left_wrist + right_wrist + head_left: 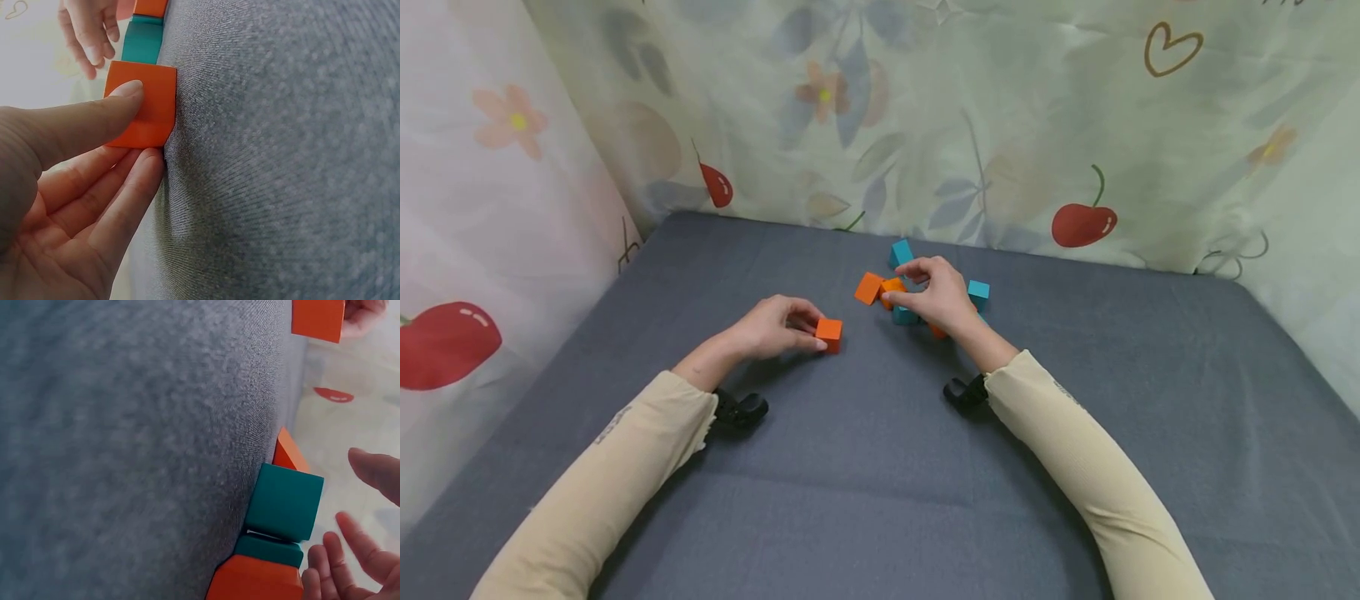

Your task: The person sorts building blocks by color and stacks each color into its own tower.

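Observation:
My left hand (775,327) pinches an orange cube (829,333) at the cloth, left of the other blocks. Seen from the left wrist, the thumb lies across one face of that cube (153,103) and the fingertips are at its lower edge. Above the block cluster is my right hand (942,293), thumb and fingers apart, nothing between them. Beneath its fingertips is an orange block (892,287), beside another tilted orange block (869,288). A teal cube (285,501) stands close to the right fingers in the right wrist view. The right hand partly hides the cluster in the head view.
A blue block (900,253) lies at the back of the cluster and another blue block (978,293) to its right. An orange block (937,332) shows under the right hand. Grey cloth (865,467) covers the table; a printed curtain (1000,108) hangs behind.

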A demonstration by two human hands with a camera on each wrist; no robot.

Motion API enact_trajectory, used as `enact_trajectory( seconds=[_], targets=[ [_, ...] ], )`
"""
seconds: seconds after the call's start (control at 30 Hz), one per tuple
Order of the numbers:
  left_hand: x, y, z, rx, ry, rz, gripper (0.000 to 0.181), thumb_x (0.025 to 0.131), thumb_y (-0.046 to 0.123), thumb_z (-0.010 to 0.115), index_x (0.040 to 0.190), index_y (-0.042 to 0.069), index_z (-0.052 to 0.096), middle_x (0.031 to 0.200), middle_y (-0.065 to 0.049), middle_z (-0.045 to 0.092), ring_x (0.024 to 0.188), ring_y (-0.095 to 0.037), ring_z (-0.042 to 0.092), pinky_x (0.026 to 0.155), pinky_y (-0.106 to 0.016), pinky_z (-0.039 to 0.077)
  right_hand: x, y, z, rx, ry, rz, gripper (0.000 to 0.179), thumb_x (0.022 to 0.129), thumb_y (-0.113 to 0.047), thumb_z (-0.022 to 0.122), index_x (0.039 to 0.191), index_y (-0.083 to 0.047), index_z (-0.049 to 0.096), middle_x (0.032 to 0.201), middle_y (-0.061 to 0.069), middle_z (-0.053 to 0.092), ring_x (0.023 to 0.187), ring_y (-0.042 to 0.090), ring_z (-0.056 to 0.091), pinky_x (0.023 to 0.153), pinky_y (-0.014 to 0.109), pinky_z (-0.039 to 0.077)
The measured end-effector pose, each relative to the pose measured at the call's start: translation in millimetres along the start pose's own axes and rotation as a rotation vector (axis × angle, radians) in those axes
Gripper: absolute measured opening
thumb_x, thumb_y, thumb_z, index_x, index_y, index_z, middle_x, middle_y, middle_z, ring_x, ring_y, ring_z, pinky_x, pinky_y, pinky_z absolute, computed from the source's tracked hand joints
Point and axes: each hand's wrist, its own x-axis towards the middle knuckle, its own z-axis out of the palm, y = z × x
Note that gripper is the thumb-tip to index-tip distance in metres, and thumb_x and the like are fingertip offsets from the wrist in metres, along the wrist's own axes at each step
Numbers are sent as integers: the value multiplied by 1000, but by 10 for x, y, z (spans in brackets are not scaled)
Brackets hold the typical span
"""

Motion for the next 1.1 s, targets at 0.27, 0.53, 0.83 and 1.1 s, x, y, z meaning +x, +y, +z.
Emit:
enact_trajectory(
  seconds=[0.27,0.53,0.83,1.1],
  targets=[
    [-4,1,6,-4,12,-4,38,87,16,71,121,2,61,118,-15,64,109,-27,61,92,-41,49,81,-24,57,-26,-52,98,56,84,-28,75,133,-9,57,133,9,49,122,27,47,95,41,46],
    [-10,-1,15,-12,23,-5,36,87,16,72,119,2,63,117,-15,65,108,-27,62,90,-41,50,117,-41,87,-76,-79,119,52,86,-23,73,133,-10,57,134,8,54,122,26,48,98,40,45],
    [-13,-3,22,-13,29,-22,37,86,16,72,119,2,63,117,-15,65,108,-27,62,90,-40,50,138,-58,91,-79,-92,136,50,86,-21,73,132,-9,57,130,9,58,120,26,50,98,39,45],
    [-23,-2,24,-7,29,-16,38,87,17,72,120,3,62,118,-15,65,108,-27,61,90,-40,49,132,-28,87,-37,-78,127,47,84,-23,75,126,-8,61,126,9,59,116,26,52,94,38,47]
  ],
)
